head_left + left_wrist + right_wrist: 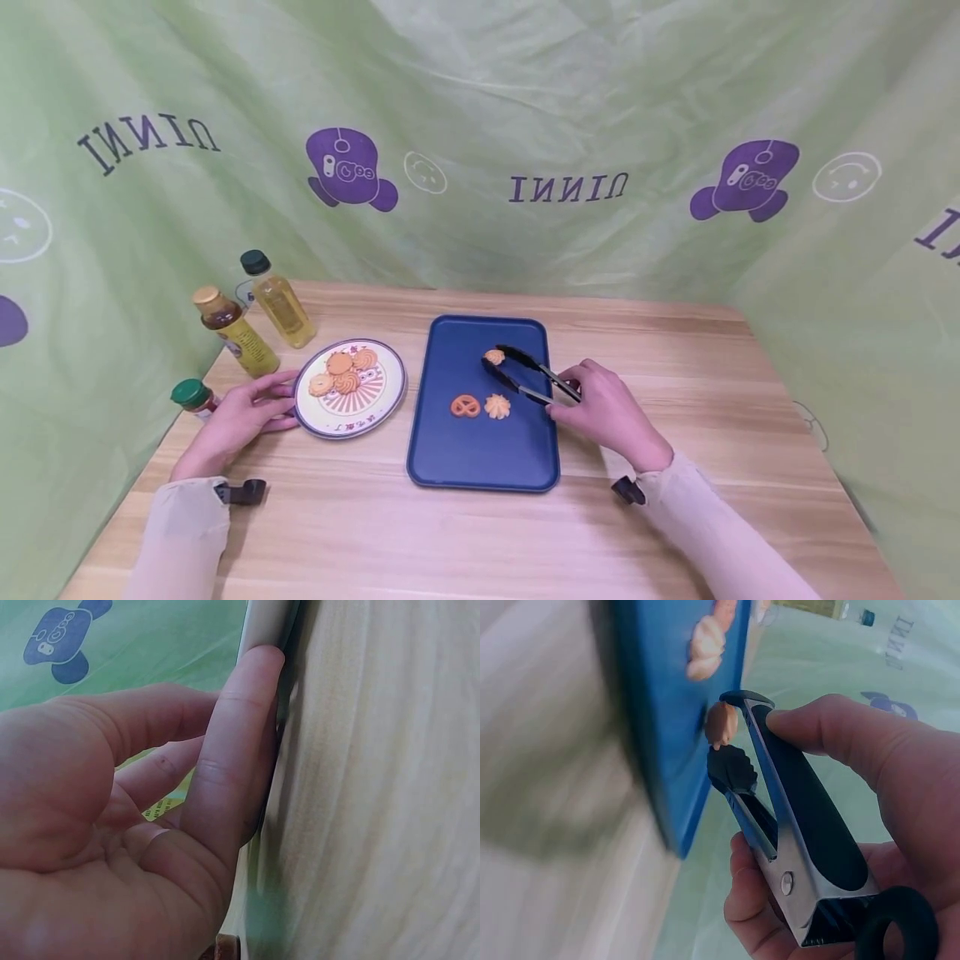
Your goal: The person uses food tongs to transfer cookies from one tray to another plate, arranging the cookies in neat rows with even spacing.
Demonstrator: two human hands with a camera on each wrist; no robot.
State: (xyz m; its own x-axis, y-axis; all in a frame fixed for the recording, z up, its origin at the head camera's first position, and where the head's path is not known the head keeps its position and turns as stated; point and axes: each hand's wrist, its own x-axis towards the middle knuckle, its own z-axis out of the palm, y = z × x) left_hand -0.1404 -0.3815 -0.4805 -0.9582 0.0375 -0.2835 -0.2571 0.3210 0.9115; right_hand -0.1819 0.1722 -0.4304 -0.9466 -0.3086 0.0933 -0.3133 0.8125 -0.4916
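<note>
My left hand [243,414] holds the left rim of a round white plate [389,402], its fingers at the plate's edge. Several cookies [340,363] lie together on that plate. In my right hand [603,408] is a pair of tongs [810,810] with black tips. Those tips stand on either side of a piped cookie [494,357] at the back of a blue tray [480,458]; whether they squeeze it I cannot tell. Nearer the tray's middle lie a pretzel-shaped cookie [465,406] and a flower-shaped cookie [497,407].
Left of the plate stand a bottle of pale yellow oil [283,310], a brown-capped bottle [243,337] and a small green-capped jar [195,397], close to my left hand. A green printed curtain [480,250] surrounds the wooden table [337,533].
</note>
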